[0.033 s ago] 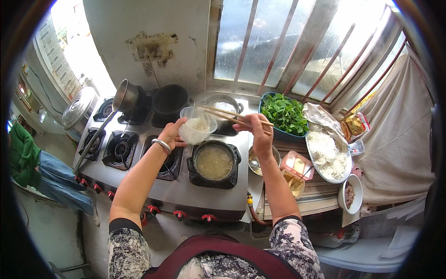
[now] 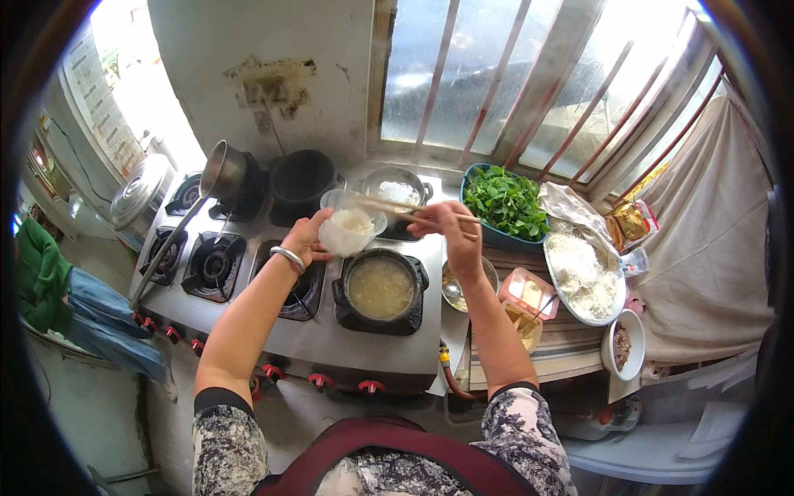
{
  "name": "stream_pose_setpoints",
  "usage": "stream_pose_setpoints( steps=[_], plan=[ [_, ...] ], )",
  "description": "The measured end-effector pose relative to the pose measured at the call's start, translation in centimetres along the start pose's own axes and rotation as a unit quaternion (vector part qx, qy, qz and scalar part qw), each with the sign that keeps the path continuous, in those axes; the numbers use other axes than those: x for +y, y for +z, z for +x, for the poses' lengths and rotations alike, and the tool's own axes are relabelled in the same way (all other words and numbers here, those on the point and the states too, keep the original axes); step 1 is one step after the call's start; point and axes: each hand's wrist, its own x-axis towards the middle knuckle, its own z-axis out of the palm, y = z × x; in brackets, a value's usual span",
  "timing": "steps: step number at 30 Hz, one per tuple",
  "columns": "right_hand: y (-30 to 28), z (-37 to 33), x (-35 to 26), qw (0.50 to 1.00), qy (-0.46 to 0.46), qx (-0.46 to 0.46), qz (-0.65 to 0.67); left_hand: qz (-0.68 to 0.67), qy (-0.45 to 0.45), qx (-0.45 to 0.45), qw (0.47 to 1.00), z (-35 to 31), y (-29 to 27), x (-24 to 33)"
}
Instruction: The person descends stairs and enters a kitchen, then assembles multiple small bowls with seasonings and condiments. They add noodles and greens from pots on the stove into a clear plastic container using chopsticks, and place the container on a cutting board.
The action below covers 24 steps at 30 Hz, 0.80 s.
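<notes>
My left hand [image 2: 306, 239] grips a translucent plastic bowl [image 2: 341, 242] tilted above the stove, with white noodles [image 2: 354, 220] inside. In my right hand [image 2: 455, 231] is a pair of wooden chopsticks [image 2: 418, 217], blurred toward the tips, which reach over the bowl's rim. Just below the bowl, a black pot [image 2: 339, 291] of cloudy, pale broth [image 2: 380, 288] sits on a burner. Behind the bowl stands another pot [image 2: 372, 178] with something white in it, partly covered by the chopsticks and my right hand.
A dark pot [image 2: 302, 175] and a long-handled saucepan [image 2: 223, 169] stand on the stove [image 2: 248, 326]. To the right are a basin of leafy greens [image 2: 506, 202], a tray of white noodles [image 2: 583, 277], sauce containers [image 2: 529, 293] and a bowl of meat [image 2: 624, 347]. Someone in green [image 2: 41, 269] is at far left.
My right hand and the chopsticks have shifted slightly to the left, and the chopstick tips are more blurred. The bowl in my left hand has stayed in place.
</notes>
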Motion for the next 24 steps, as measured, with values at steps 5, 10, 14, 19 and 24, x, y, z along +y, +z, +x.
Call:
stream_pose_setpoints(
  steps=[5,10,14,19,24],
  plan=[
    [1.8,1.5,-5.2,0.978,0.045,-0.160,-0.127,-0.020,-0.001,-0.014,1.000,-0.1,0.2,-0.2],
    [-2.7,3.2,-7.1,0.984,0.000,-0.091,-0.153,-0.010,0.013,0.002,1.000,-0.5,-0.1,0.0],
    [-3.9,3.0,-1.5,0.996,0.046,-0.009,-0.075,-0.011,0.027,-0.016,0.999,-1.0,-0.7,0.6],
    [-3.4,1.8,1.7,0.996,0.018,0.072,0.041,0.003,0.023,0.014,1.000,-1.4,-0.7,0.8],
    [-0.8,1.2,-2.9,1.000,-0.027,-0.009,-0.003,-0.007,0.014,0.013,1.000,-0.7,-0.8,-0.2]
  ],
)
